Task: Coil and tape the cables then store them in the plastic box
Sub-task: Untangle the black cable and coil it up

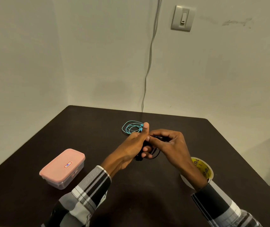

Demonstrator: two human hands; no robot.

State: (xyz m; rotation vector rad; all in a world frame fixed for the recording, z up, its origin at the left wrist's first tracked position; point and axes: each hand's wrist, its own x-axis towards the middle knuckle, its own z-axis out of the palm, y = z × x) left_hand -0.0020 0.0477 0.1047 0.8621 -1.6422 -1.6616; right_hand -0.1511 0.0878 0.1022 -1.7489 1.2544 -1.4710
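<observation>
A thin black cable (153,154) is looped around the fingers of my left hand (135,146), whose thumb points up. My right hand (170,144) pinches the cable's plug end just right of that thumb. Part of the loops hangs below the fingers; the rest is hidden by both hands. A turquoise earphone cable (131,127) lies coiled on the dark table (98,128) just beyond my hands. The plastic box (62,168), clear with a pink lid that is on, stands at the left. A roll of tape (202,169) lies on the table under my right wrist.
The table sits in a corner between two pale walls. A white cord (149,63) runs down the back wall to the table's far edge. A wall switch (182,18) is mounted at the upper right.
</observation>
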